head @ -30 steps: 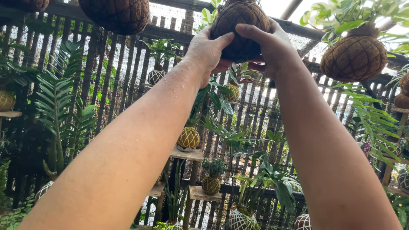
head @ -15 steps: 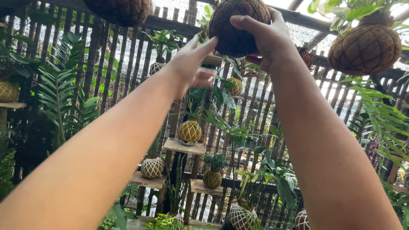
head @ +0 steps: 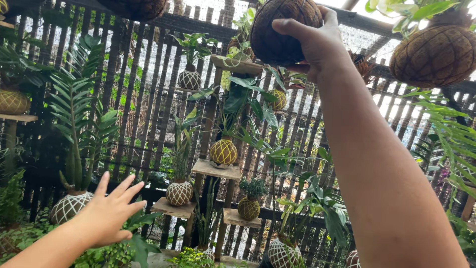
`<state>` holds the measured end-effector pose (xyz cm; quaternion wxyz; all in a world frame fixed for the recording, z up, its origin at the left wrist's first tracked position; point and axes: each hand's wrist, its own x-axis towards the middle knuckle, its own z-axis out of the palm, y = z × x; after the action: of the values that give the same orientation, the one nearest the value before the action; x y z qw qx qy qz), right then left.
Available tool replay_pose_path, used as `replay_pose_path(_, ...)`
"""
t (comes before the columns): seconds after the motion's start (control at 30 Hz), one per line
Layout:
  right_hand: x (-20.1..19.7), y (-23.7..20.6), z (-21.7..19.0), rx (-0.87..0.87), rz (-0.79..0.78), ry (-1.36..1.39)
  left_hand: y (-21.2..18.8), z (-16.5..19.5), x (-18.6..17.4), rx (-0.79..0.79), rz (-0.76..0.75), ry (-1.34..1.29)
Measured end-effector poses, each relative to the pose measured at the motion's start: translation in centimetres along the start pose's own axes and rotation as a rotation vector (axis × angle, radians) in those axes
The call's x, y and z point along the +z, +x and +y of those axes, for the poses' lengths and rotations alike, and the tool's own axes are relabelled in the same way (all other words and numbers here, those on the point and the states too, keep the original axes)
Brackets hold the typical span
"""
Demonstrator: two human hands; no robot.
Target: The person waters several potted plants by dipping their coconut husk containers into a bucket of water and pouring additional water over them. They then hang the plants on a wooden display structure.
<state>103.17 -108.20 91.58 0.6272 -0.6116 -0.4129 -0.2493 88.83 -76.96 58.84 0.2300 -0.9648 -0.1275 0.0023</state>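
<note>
Head view, left hand dropped from moss ball, grip released, right hand grasping it overhead.

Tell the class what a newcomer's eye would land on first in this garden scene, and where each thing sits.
First, the right hand raised at top centre, gripping a dark round moss ball planter. Then the left hand, open with fingers spread, low at the left. Behind them, a yellow netted plant ball sits on a small wooden shelf against the slatted fence.
</note>
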Motion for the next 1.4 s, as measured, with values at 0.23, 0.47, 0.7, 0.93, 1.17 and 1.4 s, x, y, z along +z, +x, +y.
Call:
replay_pose_path(0.23,0.3,0.5,0.0,-0.027,0.018,-0.046,-2.8,-0.5,-0.7,-0.051,-0.118,-0.099)
replay_pose_path(0.47,0.2,0.8,0.0,-0.080,0.024,-0.002,-3.7,-0.3,-0.9,-0.061,-0.123,-0.126)
replay_pose_path(0.7,-0.2,0.2,-0.3,-0.098,0.043,-0.046,-3.3,-0.3,-0.2,-0.063,-0.135,-0.121)
replay_pose_path(0.93,-0.6,-0.9,-0.3,-0.096,0.055,-0.083,-2.3,-0.2,1.3,-0.027,-0.112,-0.156)
replay_pose_path(1.17,-1.9,-3.1,-0.3,-0.055,0.048,-0.040,-2.0,-0.5,2.0,-0.013,-0.139,-0.174)
replay_pose_path(1.4,-3.7,-3.8,-0.4,0.009,-0.109,-0.010,-0.8,1.2,2.2,0.021,-0.079,-0.269)
